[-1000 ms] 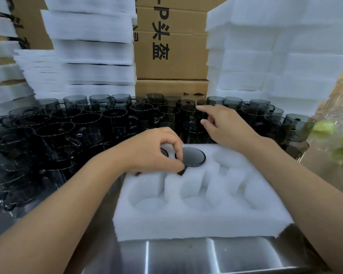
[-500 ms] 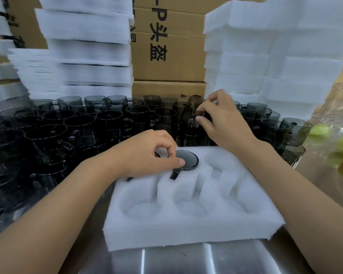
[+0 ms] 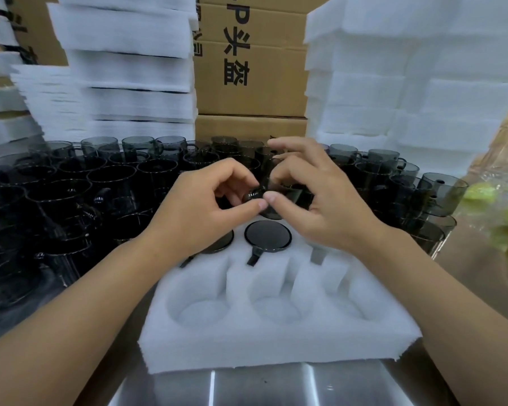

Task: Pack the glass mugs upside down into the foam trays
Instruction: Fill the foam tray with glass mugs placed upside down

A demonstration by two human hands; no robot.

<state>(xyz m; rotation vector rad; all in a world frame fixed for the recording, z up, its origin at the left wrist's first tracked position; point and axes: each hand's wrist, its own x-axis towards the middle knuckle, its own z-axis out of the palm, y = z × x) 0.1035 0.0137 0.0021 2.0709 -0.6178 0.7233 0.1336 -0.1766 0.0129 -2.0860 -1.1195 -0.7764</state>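
Note:
A white foam tray with round pockets lies on the steel table in front of me. Two smoky glass mugs sit upside down in its back row: one in the middle pocket, one half hidden under my left wrist. Above the tray's back edge both hands hold a dark glass mug in the air. My right hand curls round its body, and my left hand pinches its handle. Most of that mug is hidden by fingers.
Several dark glass mugs stand upright in rows behind and left of the tray, and more at the right. Stacks of foam trays and cardboard boxes form the back wall. A plastic bag with yellow-green things lies at right.
My right hand lifted a mug out of the rows and brought it toward me. My left hand left the seated mug in the tray and rose to meet the lifted one.

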